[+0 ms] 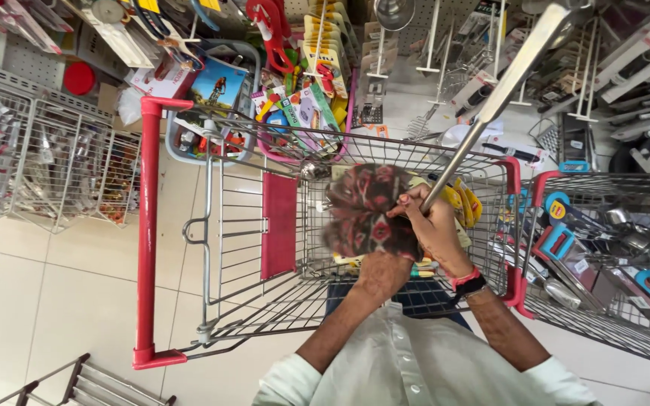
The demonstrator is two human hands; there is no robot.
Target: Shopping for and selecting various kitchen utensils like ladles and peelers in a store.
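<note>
My right hand (434, 225) is closed around the lower end of a long steel utensil handle (505, 83), which slants up and to the right. A red band and a dark watch sit on that wrist. My left hand (380, 269) is wrapped in a dark red patterned cloth (362, 210), held against the lower end of the handle next to my right hand; the cloth is blurred and covers the fingers. Both hands are above the wire basket of a shopping cart (265, 293) with a red handle bar (148, 225).
A second wire cart (611, 301) on the right holds steel utensils and blue-handled tools. Plastic baskets (212, 98) of packaged items stand beyond the cart. Wire racks (39, 158) line the left, and hooks with kitchen tools hang behind. The floor is pale tile (54, 301).
</note>
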